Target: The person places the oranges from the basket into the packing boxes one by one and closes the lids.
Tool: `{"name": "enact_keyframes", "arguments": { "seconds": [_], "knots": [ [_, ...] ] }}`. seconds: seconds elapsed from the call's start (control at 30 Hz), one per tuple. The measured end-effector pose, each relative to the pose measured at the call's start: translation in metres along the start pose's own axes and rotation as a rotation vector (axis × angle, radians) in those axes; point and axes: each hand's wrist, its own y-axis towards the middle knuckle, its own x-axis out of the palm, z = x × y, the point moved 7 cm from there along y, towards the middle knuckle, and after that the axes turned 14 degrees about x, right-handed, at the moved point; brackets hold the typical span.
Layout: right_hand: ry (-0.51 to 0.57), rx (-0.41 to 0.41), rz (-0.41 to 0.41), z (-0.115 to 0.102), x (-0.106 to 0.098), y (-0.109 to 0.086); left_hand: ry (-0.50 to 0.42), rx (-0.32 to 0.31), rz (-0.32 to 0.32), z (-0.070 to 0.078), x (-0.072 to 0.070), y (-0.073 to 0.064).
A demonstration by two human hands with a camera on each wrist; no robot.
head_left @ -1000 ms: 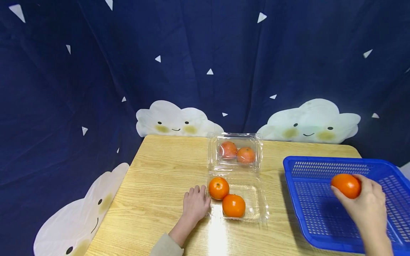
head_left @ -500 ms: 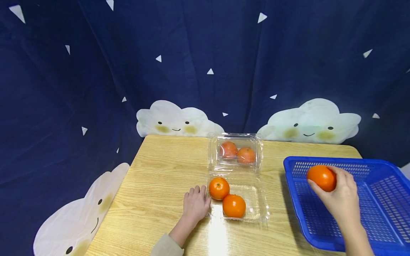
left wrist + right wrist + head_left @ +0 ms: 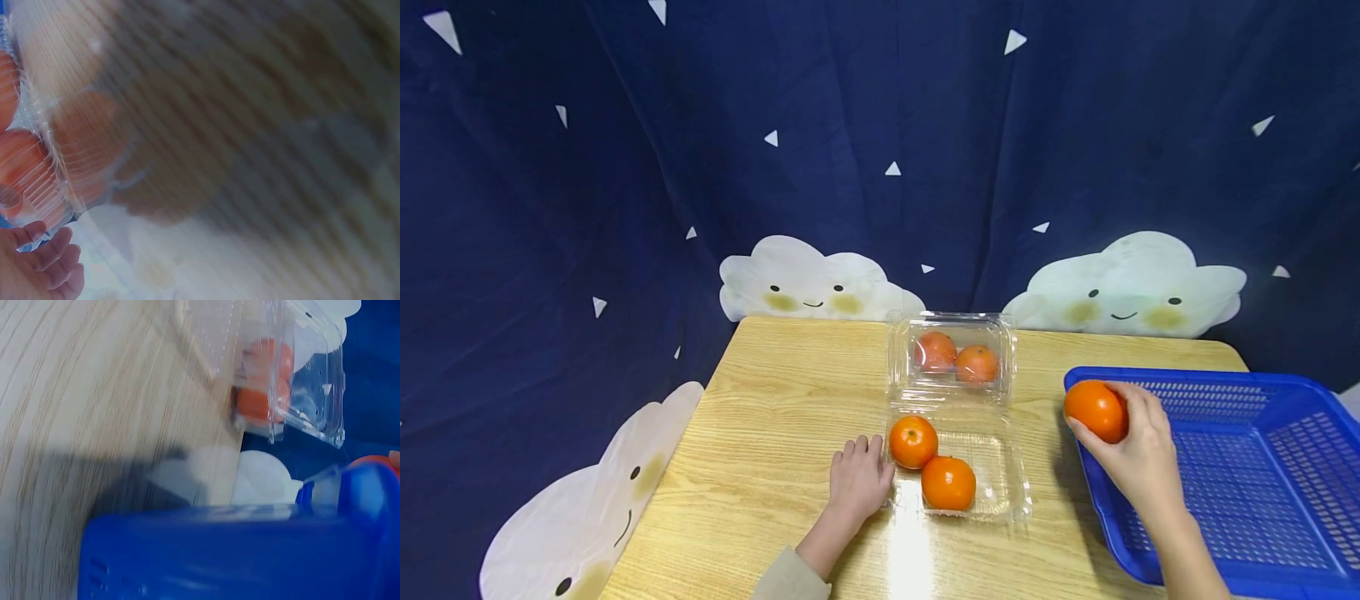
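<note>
In the head view, my right hand [image 3: 1138, 454] grips an orange [image 3: 1096, 411] between thumb and fingers, held above the left rim of a blue plastic basket [image 3: 1225, 377]. My left hand [image 3: 859, 479] rests by the left edge of a clear hinged plastic box [image 3: 992, 467], fingers relaxed, thumb side at its rim. Inside the box's base are two oranges, one farther [image 3: 913, 442] and one nearer [image 3: 948, 483]. Its lid [image 3: 951, 396] is swung back. The left wrist view has the left hand's fingertips [image 3: 59, 244] beside the box and oranges [image 3: 22, 165].
Behind the box, two more oranges [image 3: 976, 364] show through the clear lid. Everything stands on a wooden table [image 3: 797, 375]. A dark blue curtain [image 3: 820, 167] with cloud prints hangs at the table's back and left. The basket's side fills much of the right wrist view.
My right hand has carried the orange leftward, from over the basket's middle to its left rim. The left hand and the box have stayed where they were.
</note>
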Motion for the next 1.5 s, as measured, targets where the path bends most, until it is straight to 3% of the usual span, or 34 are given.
{"name": "enact_keyframes", "arguments": {
  "seconds": [0.57,1.5],
  "knots": [
    [0.072,-0.143,-0.052,-0.025,0.044,-0.017,0.008,0.002,0.018,0.000,0.000,0.000],
    [0.048,-0.139,-0.244,-0.029,0.115,-0.044,-0.007,-0.002,0.021,-0.001,0.002,0.000]
  ]
}}
